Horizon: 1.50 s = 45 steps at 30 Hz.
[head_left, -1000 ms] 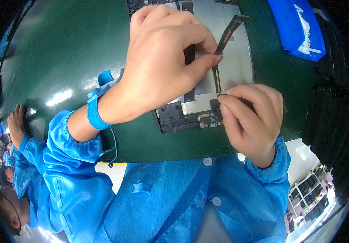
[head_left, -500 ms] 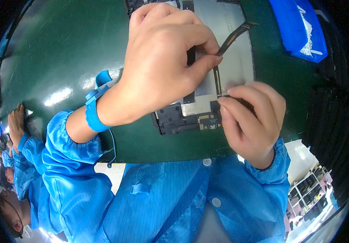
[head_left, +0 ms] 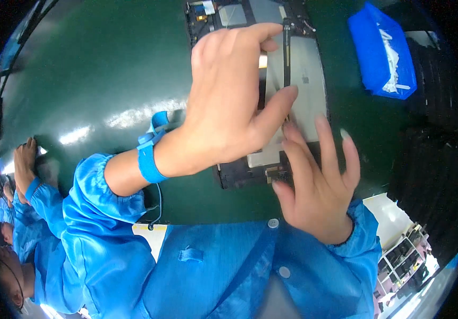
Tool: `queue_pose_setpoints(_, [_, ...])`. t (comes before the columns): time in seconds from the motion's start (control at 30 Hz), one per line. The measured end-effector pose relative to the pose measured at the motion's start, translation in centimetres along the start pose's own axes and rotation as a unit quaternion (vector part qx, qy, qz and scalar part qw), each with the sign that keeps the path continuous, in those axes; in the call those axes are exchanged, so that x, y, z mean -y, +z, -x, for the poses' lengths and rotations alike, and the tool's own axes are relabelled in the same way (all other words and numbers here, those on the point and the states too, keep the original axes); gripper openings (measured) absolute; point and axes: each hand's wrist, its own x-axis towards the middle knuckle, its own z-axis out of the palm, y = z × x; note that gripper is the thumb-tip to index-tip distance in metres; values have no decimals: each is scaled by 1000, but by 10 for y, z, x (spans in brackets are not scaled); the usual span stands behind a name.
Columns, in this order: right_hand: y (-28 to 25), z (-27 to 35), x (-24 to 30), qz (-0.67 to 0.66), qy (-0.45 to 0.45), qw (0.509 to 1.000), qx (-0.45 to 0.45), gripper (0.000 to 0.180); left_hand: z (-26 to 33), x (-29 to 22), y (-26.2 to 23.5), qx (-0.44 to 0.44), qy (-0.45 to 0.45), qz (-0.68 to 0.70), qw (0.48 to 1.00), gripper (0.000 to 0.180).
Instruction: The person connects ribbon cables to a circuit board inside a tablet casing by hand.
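Seen as a clock face, the view shows a black flex strip at 1 o'clock, over the silvery back of an opened device. Your left hand spans it, thumb and index finger apart. Your right hand, fingers spread, lies at the strip's 5 o'clock; you cannot tell whether its fingertips touch. A blue bin sits at 2 o'clock.

Black strip, silver panel, green tabletop, blue tray
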Motion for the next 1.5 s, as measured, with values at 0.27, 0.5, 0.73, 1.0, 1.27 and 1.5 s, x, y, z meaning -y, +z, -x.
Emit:
queue_pose_setpoints(0.27, [20, -46, -54, -155, -4, 985, -77, 59, 32, 7, -28, -66, -114, -88, 987, 67])
queue_pose_setpoints(0.5, [57, -27, -52, -512, 73, 848, -120, 71, 62, -12, -50, 145, -162, -158, 963, 72])
queue_pose_setpoints(0.73, [50, -66, -55, -730, 73, 666, -134, 67, 17, -11, -38, -63, -297, 455, 837, 70])
queue_pose_setpoints(1.0, [72, -71, -78, -685, 95, 706, -151, 57, -96, 145, -52, -49, -329, 481, 811, 78])
queue_pose_setpoints(1.27, [69, -73, -62, -602, 4, 788, -129, 54, -139, 271, -58, -391, -174, 12, 904, 65])
queue_pose_setpoints(1.5, [69, -66, -67, -471, -18, 866, -168, 36, -110, 151, -15, -194, 0, 59, 979, 10])
